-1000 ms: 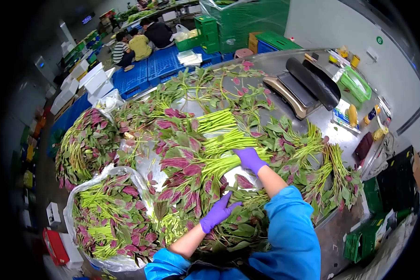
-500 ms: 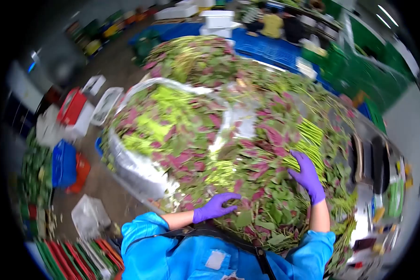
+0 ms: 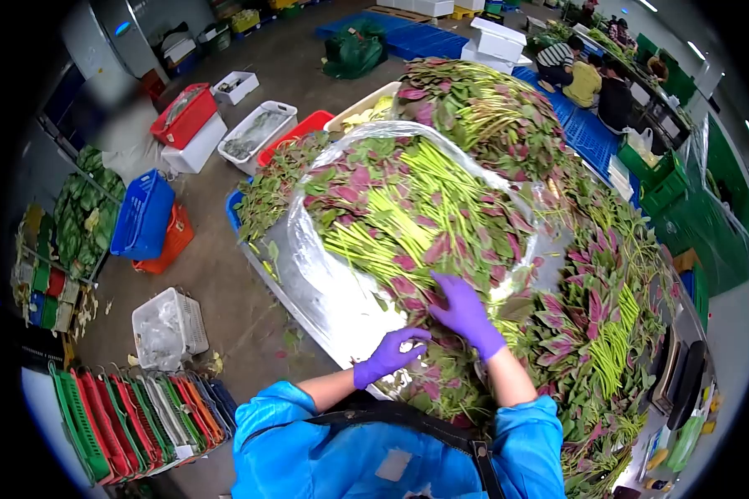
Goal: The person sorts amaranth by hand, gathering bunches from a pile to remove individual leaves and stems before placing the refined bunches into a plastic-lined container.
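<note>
Left glove [image 3: 389, 358], right glove [image 3: 468, 316]: purple, close-fitting. Garment [image 3: 341, 461]: bright blue, sleeved, pale patch [image 3: 394, 464] at front. Strap [image 3: 487, 472]: black, metal fitting, lower centre of frame.

Grey metal table [image 3: 551, 268] (glare whitens near part); on it, clear plastic bag [image 3: 305, 237], open, full of purple-and-green leafy stems [image 3: 416, 218]; rounded leafy heap [image 3: 491, 112] beyond; bunched greens [image 3: 612, 337] spread along right.

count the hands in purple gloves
2: the purple-gloved left hand, near the clear plastic bag, and the right hand, over red and green leaves. Distant people have hands too small to tell.
</note>
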Demonstrator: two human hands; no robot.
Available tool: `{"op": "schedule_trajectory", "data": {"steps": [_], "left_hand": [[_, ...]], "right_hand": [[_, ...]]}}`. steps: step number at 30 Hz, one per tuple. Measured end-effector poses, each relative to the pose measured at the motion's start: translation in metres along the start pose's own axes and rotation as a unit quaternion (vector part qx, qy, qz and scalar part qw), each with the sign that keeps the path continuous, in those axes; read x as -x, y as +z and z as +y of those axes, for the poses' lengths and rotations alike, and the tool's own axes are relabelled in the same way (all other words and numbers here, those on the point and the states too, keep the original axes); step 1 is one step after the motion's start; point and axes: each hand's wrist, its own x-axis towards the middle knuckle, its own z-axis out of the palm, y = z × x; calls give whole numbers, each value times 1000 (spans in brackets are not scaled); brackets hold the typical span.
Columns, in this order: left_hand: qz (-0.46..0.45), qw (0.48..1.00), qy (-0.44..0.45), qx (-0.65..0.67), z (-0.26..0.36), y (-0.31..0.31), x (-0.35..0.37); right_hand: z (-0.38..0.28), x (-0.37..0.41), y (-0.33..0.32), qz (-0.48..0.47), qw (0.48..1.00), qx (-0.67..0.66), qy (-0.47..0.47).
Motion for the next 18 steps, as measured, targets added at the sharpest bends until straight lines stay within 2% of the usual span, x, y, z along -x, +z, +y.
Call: {"op": "schedule_trajectory", "data": {"steps": [1, 5, 7, 9, 11, 12, 13, 15, 18], "left_hand": [[27, 999, -6, 43, -2, -11, -1], [128, 992, -18, 5, -18, -61, 1], [242, 968, 0, -70, -29, -81, 0], [339, 936, 2, -97, -52, -98, -9], [333, 938, -74, -68, -62, -117, -36], [289, 950, -120, -15, -62, -125, -45], [200, 959, -171, 105, -61, -137, -50], [198, 959, -87, 186, -58, -145, -55], [229, 954, -26, 192, -31, -166, -39]], "right_hand": [[-8, -21, 24, 42, 997, 58, -29], [-28, -86, 94, 42, 993, 109, 2], [-31, -105, 113, 18, 980, 184, 68], [-18, -113, 131, 57, 969, 222, 93], [-12, -118, 132, 20, 971, 209, 111], [-14, -119, 129, 19, 971, 212, 113], [-16, -121, 125, -16, 970, 204, 131], [-17, -123, 120, -49, 967, 200, 149], [-14, -119, 123, 9, 972, 205, 113]]}}
